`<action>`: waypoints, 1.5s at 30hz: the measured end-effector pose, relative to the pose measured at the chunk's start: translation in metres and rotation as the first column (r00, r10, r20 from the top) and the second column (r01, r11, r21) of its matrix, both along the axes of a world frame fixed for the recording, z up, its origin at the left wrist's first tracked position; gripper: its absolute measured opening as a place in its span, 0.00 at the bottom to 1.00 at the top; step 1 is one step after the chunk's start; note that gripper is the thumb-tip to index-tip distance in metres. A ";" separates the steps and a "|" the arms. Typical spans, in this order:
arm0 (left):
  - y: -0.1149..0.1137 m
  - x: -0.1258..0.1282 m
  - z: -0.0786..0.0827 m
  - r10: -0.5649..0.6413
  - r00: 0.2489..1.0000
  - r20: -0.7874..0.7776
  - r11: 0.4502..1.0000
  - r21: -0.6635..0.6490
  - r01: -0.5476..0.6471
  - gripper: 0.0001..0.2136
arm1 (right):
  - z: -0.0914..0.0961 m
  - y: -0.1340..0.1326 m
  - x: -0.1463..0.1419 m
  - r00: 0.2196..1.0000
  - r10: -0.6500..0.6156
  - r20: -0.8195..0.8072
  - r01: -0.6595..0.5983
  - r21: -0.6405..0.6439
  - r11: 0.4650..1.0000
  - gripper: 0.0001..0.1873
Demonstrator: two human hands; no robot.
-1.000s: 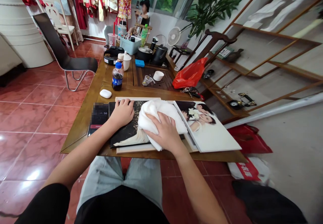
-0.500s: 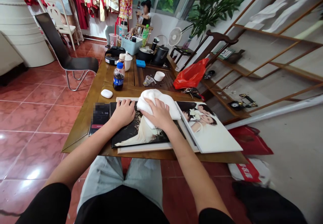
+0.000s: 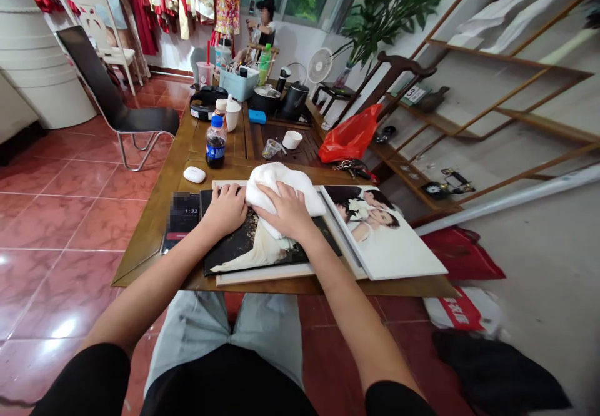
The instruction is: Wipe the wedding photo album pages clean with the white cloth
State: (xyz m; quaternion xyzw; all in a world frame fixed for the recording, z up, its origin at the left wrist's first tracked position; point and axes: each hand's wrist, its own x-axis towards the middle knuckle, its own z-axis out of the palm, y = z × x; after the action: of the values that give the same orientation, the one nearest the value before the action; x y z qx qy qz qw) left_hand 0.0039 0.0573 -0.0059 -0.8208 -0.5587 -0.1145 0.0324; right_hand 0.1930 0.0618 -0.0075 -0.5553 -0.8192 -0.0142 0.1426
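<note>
A dark wedding photo panel (image 3: 225, 252), with a pale trailing gown on it, lies flat near the table's front edge. My left hand (image 3: 228, 208) rests on its upper left part, fingers stretched out and nothing held. My right hand (image 3: 285, 208) presses a bunched white towel (image 3: 307, 190) onto the panel's upper middle, its fingers spread over the cloth. Towel and hand hide the upper picture. Beneath the panel, a pale-edged board (image 3: 267, 277) shows. Beside it on the right lies another photo panel (image 3: 403, 253) showing a couple.
Left of the panels lie a phone (image 3: 182, 221) and a white earbud case (image 3: 194, 174). Behind them stand a cola bottle (image 3: 215, 143), a white paper cup (image 3: 292, 139), keys (image 3: 352, 167) and a red plastic bag (image 3: 351, 133). Wooden shelves (image 3: 469, 135) rise at right. A person sits by the window.
The towel and my right hand have slid slightly left over the panel. My left hand stays in place on it. The view has shifted a little, and the phone's digits have changed.
</note>
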 end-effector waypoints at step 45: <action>0.007 -0.003 -0.001 0.001 1.000 0.029 0.999 -0.047 0.001 0.21 | -0.019 -0.134 -0.026 0.973 0.181 -0.143 -0.162 0.134 0.978 0.38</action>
State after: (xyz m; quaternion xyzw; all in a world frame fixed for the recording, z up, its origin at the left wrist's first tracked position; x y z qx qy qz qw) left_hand 0.0011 0.0648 -0.0072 -0.8196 -0.5617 -0.1133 0.0049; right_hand 0.1672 -0.0720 -0.0270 -0.4720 -0.8484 -0.0086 0.2397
